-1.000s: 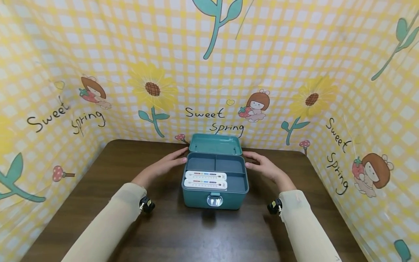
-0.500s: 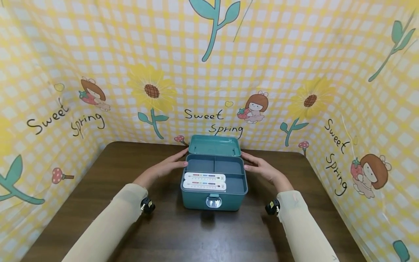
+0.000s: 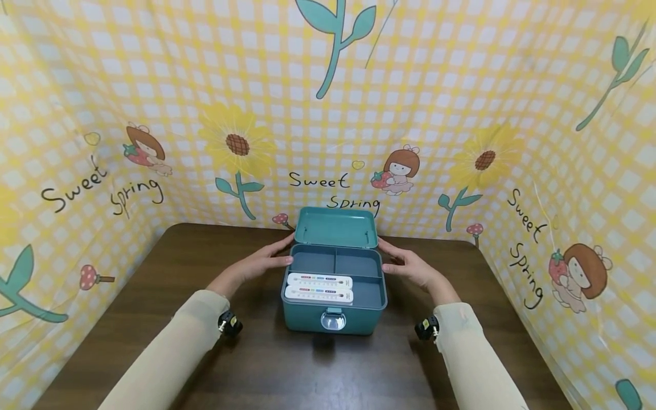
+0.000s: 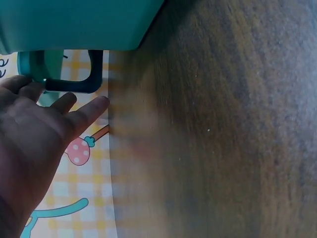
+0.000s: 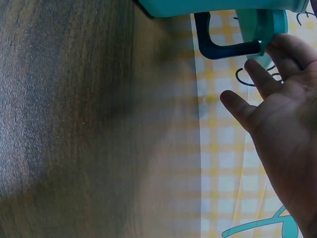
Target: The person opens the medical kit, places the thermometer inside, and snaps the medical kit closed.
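Teal box (image 3: 333, 296) sits on the brown table (image 3: 154, 307) with its lid (image 3: 336, 227) raised (two white thermometers (image 3: 319, 287) lie in its front compartment). Left hand (image 3: 261, 263) and right hand (image 3: 410, 266) flank the box's rear corners, fingers straight, each grip open and touching the lid's edges.

Teal box (image 3: 333, 310), white thermometers (image 3: 319, 287), dark brown table (image 3: 154, 285), yellow-checked floral backdrop (image 3: 435, 85).

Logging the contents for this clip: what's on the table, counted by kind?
Teal box, lid open: 1
White thermometers, side by side in the box's front compartment: 2
Hands at the box's sides: 2, left hand and right hand
Total: 5
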Demonstrator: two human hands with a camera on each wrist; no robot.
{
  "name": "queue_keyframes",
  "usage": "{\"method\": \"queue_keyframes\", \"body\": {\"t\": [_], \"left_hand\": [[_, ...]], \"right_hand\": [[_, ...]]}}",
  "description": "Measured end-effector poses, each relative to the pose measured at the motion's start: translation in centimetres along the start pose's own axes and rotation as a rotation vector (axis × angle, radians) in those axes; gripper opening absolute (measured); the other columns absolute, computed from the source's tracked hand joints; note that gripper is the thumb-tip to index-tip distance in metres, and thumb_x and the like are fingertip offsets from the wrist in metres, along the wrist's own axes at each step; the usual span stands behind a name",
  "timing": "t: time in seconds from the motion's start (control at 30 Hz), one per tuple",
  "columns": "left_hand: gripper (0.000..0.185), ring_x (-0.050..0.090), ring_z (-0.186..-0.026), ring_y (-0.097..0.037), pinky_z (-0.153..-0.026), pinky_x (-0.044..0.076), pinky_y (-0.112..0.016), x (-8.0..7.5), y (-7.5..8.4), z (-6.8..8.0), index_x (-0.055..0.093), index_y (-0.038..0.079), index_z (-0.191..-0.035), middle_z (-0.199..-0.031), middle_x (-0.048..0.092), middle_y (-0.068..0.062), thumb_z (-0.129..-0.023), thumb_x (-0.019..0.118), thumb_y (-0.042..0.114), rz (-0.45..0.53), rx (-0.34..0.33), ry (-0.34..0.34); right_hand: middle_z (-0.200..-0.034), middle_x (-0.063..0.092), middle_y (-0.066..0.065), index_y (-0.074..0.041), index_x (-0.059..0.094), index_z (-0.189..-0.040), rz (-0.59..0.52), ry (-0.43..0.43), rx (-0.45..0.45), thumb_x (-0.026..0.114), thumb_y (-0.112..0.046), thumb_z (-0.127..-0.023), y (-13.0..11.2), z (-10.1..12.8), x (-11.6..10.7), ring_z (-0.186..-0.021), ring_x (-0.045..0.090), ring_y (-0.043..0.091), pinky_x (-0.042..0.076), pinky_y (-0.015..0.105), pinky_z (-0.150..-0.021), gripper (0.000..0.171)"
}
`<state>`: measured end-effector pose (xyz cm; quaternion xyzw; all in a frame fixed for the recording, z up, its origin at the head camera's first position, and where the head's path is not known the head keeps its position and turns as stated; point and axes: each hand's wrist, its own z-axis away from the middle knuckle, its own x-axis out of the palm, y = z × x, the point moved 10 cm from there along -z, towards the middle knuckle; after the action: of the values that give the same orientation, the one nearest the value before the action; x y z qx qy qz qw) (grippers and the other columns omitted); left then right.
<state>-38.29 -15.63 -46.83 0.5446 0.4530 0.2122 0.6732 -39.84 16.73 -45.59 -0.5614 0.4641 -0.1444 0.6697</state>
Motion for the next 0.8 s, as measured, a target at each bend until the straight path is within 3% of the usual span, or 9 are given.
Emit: {"method": "queue_keyframes", "body": {"t": [0.27,0.47,0.8], "left_hand": [[0.077,0.009,-0.158,-0.039,-0.120,0.012,-0.072,-0.2,0.5,0.1,0.014,0.027,-0.166,-0.173,0.012,-0.010,-0.104,0.059,0.031,-0.026,0.026,0.023],[0.079,0.010,-0.158,-0.039,-0.121,0.011,-0.072,-0.3,0.9,0.2,0.013,0.030,-0.166,-0.173,0.010,-0.006,-0.104,0.061,0.029,-0.054,0.026,0.047],[0.080,0.016,-0.157,-0.037,-0.121,0.014,-0.071,-0.5,1.6,0.6,0.019,0.035,-0.165,-0.172,0.018,-0.003,-0.101,0.067,0.029,-0.060,0.032,0.087]], "right_hand": [[-0.171,0.019,0.000,-0.015,0.036,-0.160,0.011,0.030,-0.054,0.073,-0.015,-0.096,-0.7,0.3,-0.3,-0.158,0.015,0.032,0.018,0.069,-0.121,0.074],[-0.171,0.021,-0.004,-0.019,0.041,-0.159,0.063,0.089,-0.041,0.078,-0.017,-0.092,-0.8,0.6,-0.7,-0.159,0.013,0.028,0.014,0.067,-0.123,0.076],[-0.171,0.020,0.006,-0.017,0.044,-0.157,0.097,0.156,-0.073,0.081,-0.017,-0.089,-1.8,1.0,-1.0,-0.158,0.014,0.032,0.014,0.071,-0.121,0.077]]}}
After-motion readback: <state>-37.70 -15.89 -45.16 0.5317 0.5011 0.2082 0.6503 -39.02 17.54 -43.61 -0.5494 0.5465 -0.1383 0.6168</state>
